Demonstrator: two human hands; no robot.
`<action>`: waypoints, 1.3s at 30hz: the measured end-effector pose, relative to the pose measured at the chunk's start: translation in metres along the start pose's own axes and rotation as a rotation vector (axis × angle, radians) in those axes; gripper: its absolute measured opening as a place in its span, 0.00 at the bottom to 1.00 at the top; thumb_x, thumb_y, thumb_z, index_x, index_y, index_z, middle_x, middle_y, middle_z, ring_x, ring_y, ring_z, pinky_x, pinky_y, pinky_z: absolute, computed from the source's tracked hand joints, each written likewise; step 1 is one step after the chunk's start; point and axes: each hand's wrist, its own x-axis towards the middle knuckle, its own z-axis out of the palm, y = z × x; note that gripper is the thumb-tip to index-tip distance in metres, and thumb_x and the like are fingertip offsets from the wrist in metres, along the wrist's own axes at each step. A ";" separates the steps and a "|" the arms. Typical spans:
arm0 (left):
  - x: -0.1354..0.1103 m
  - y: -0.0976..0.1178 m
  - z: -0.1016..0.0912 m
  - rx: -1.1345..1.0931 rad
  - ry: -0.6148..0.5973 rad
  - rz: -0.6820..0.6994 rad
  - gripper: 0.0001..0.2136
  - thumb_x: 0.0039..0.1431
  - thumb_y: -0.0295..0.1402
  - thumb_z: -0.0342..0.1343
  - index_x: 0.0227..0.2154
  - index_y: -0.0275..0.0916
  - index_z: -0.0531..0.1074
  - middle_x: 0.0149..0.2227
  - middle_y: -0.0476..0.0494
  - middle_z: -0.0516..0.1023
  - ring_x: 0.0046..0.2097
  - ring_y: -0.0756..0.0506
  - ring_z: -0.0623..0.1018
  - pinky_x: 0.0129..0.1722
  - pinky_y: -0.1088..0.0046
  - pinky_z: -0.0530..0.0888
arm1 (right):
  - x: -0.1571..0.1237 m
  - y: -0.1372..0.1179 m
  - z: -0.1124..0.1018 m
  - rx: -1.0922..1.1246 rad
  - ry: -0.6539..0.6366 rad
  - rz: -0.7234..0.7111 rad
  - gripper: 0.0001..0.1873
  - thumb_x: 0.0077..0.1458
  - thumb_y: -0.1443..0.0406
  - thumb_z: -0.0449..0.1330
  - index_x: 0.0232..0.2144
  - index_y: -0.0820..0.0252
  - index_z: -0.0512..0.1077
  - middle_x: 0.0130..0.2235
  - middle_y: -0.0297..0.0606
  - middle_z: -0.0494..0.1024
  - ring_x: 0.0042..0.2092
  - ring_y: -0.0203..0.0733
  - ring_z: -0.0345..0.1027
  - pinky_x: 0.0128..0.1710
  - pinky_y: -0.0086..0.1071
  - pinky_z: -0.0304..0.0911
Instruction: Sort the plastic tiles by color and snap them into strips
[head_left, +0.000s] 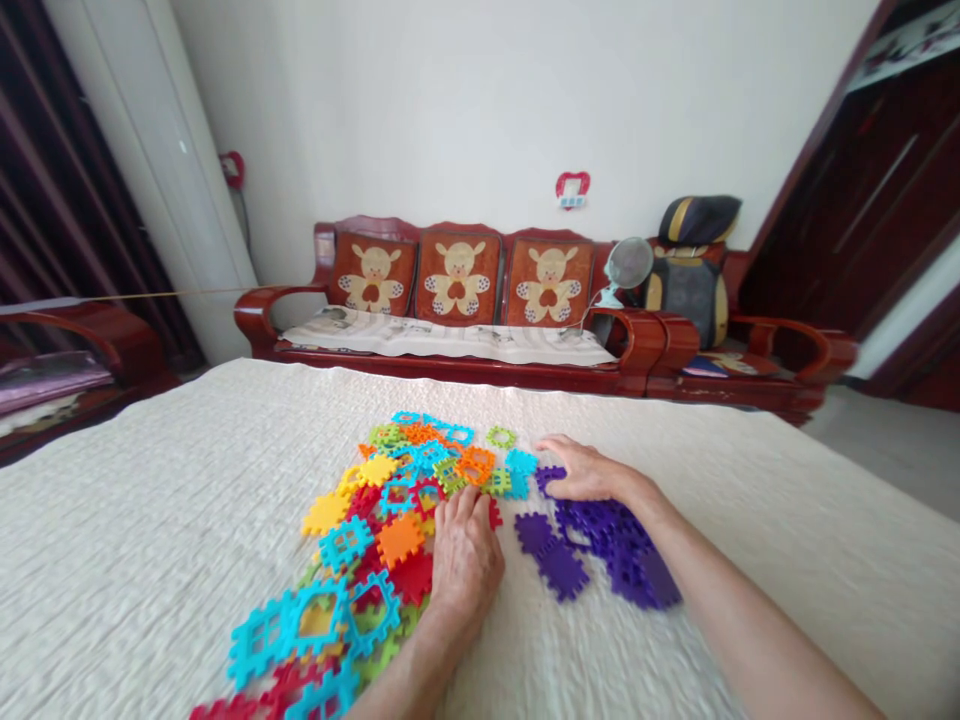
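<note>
My left hand (466, 550) rests on the right edge of a heap of coloured plastic interlocking tiles, its fingers bent down and close together. A red tile (412, 577) lies beside it, and what is under its fingertips is hidden. To the right, my right hand (589, 470) stretches over the far side of a purple pile (615, 545), thumb and fingers apart. A purple tile (550, 479) lies in the gap between its thumb and fingers. Two purple tiles (562, 570) lie at the pile's left. Around the heap are an orange tile (400, 540) and a blue window-shaped tile (346, 543).
The tiles lie on a cream quilted cover (150, 500). Blue tiles (519, 472) and a green ring tile (501, 437) sit near the far middle. Beyond the cover stand a wooden sofa (450, 368) with bear cushions and a small fan (628, 265).
</note>
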 end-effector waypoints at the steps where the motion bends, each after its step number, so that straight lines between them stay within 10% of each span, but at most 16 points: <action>1: 0.000 0.000 -0.001 -0.003 0.003 -0.002 0.19 0.59 0.23 0.43 0.48 0.38 0.73 0.56 0.40 0.71 0.56 0.40 0.68 0.57 0.59 0.61 | 0.003 -0.004 0.001 0.002 -0.010 -0.023 0.39 0.40 0.60 0.63 0.57 0.56 0.63 0.60 0.47 0.62 0.59 0.54 0.59 0.55 0.44 0.56; 14: 0.001 -0.014 0.026 -0.192 0.341 -0.020 0.20 0.58 0.22 0.43 0.52 0.38 0.68 0.57 0.38 0.68 0.60 0.42 0.65 0.59 0.60 0.65 | 0.073 -0.048 0.028 0.068 0.080 -0.302 0.21 0.42 0.66 0.61 0.42 0.59 0.73 0.40 0.39 0.77 0.40 0.42 0.69 0.41 0.30 0.62; 24: 0.010 -0.020 0.030 -0.432 0.619 -0.110 0.20 0.61 0.26 0.42 0.56 0.38 0.65 0.56 0.36 0.69 0.60 0.42 0.66 0.61 0.58 0.63 | 0.105 -0.079 0.019 0.726 -0.081 -0.407 0.28 0.42 0.67 0.62 0.49 0.59 0.69 0.50 0.40 0.74 0.48 0.43 0.69 0.47 0.34 0.64; 33: 0.012 -0.023 0.029 -0.391 0.601 -0.086 0.19 0.61 0.26 0.41 0.54 0.36 0.66 0.55 0.34 0.71 0.59 0.42 0.68 0.58 0.57 0.66 | 0.078 -0.075 0.027 0.772 -0.116 -0.359 0.16 0.49 0.65 0.59 0.42 0.57 0.74 0.45 0.36 0.79 0.49 0.42 0.71 0.53 0.41 0.63; 39: 0.008 -0.022 0.026 -0.225 0.474 0.048 0.16 0.61 0.26 0.43 0.47 0.36 0.72 0.52 0.35 0.73 0.56 0.40 0.70 0.55 0.56 0.69 | -0.008 0.000 0.000 0.814 0.345 -0.083 0.17 0.50 0.64 0.58 0.44 0.58 0.72 0.47 0.41 0.78 0.49 0.42 0.72 0.55 0.42 0.61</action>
